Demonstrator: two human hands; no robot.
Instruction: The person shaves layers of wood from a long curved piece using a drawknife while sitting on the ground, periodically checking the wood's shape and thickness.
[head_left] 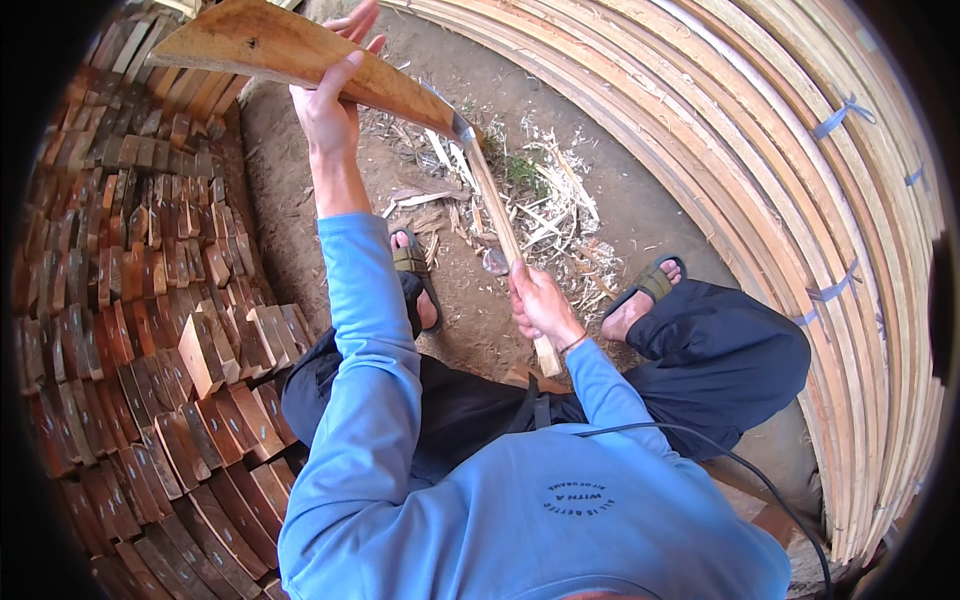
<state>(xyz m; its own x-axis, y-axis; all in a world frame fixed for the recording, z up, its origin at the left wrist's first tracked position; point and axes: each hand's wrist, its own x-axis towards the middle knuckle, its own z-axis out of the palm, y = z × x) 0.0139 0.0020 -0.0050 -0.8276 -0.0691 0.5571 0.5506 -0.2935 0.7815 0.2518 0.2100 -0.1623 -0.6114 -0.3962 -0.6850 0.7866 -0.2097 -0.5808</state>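
I see my left hand (328, 105) clasping a wooden slab (290, 55) raised ahead, its far end cut off, my right hand (540, 300) clenched round a hatchet (495, 200) whose blade is half hidden behind it.

Stacks of short reddish-brown wood blocks (150, 300) packed tight all down the left side, cut ends facing out. Long pale wooden slats (800, 170) piled along the right, bending with the lens, tied here and there with bluish straps (842, 113). Bare dirt ground (300, 180) between the two, littered with pale wood shavings (540, 200). Thin black cable (700, 445) trailing over the blue shirt, bottom right.
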